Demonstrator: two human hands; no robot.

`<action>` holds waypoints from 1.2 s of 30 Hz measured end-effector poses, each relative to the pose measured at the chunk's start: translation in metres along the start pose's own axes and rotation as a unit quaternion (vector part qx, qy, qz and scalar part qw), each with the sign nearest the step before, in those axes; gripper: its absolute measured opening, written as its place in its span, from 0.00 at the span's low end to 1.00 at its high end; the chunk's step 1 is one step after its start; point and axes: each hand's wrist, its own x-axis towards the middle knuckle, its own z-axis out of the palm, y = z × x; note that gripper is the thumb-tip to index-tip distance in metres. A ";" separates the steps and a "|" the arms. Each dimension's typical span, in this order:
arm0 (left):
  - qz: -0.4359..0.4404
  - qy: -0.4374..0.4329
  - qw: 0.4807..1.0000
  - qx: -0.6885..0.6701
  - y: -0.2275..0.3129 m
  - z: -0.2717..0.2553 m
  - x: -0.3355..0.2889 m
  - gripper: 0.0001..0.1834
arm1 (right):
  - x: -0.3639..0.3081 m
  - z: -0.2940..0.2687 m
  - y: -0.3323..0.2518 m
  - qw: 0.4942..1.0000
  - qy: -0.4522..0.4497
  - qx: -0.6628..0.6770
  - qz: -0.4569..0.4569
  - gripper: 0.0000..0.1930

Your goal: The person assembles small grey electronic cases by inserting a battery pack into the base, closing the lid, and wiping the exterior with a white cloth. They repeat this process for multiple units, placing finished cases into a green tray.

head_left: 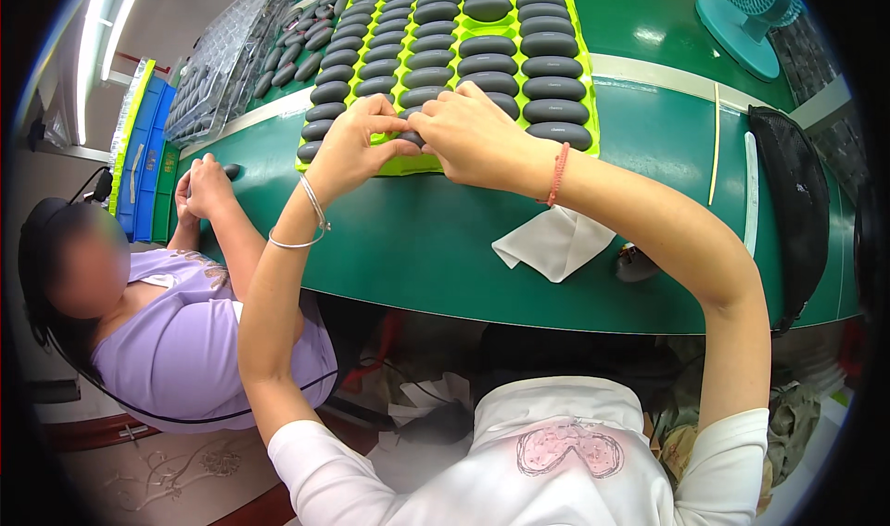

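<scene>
My left hand [355,148] and my right hand [473,139] meet over the near edge of a lime-green tray [417,165]. Between their closed fingertips is a smooth dark grey oval case [411,139], partly covered by the fingers. Whether it is lifted off the tray or still rests in its slot, I cannot tell. Columns of matching oval cases [553,88] fill the tray, lying side by side. My right forearm crosses in front of the tray's near right corner.
A white cloth [556,243] and a small dark object [635,264] lie on the green table [417,248]. At right are a black mesh bag [788,211] and a teal fan [749,16]. A co-worker [213,341] sits left, near blue bins [144,155]. Loose cases [301,44] lie far left.
</scene>
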 end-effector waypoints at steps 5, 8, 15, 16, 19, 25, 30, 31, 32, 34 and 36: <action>0.089 0.080 0.989 0.090 0.022 -0.013 -0.001 0.13 | 0.011 -0.008 -0.001 0.994 0.033 0.099 0.031 0.09; 0.072 0.112 0.989 0.060 0.047 -0.021 0.004 0.11 | 0.006 -0.031 0.004 0.976 0.068 0.199 0.049 0.12; 0.012 0.304 0.947 -0.104 0.133 0.020 0.026 0.07 | -0.063 -0.108 0.026 0.863 0.043 0.449 0.228 0.18; 0.030 0.253 0.962 -0.100 0.150 0.028 0.026 0.05 | -0.080 -0.113 0.033 0.839 0.061 0.482 0.245 0.18; 0.112 0.080 0.976 -0.170 0.185 0.059 0.024 0.03 | -0.129 -0.144 0.044 0.775 0.052 0.560 0.290 0.21; 0.182 -0.037 0.982 0.023 0.239 0.112 0.022 0.24 | -0.197 -0.152 0.048 0.677 0.116 0.636 0.353 0.25; 0.164 -0.047 0.984 0.043 0.244 0.120 0.027 0.22 | -0.204 -0.151 0.045 0.647 0.157 0.667 0.335 0.29; 0.163 -0.043 0.985 0.026 0.242 0.118 0.030 0.21 | -0.204 -0.152 0.045 0.649 0.157 0.669 0.327 0.29; 0.134 -0.036 0.990 -0.035 0.239 0.115 0.034 0.21 | -0.205 -0.152 0.045 0.650 0.164 0.670 0.319 0.30; 0.069 -0.070 0.985 -0.139 0.229 0.102 0.046 0.21 | -0.208 -0.153 0.047 0.669 0.184 0.642 0.325 0.30; -0.007 -0.068 0.947 -0.313 0.218 0.097 0.053 0.20 | -0.209 -0.154 0.047 0.684 0.198 0.621 0.328 0.31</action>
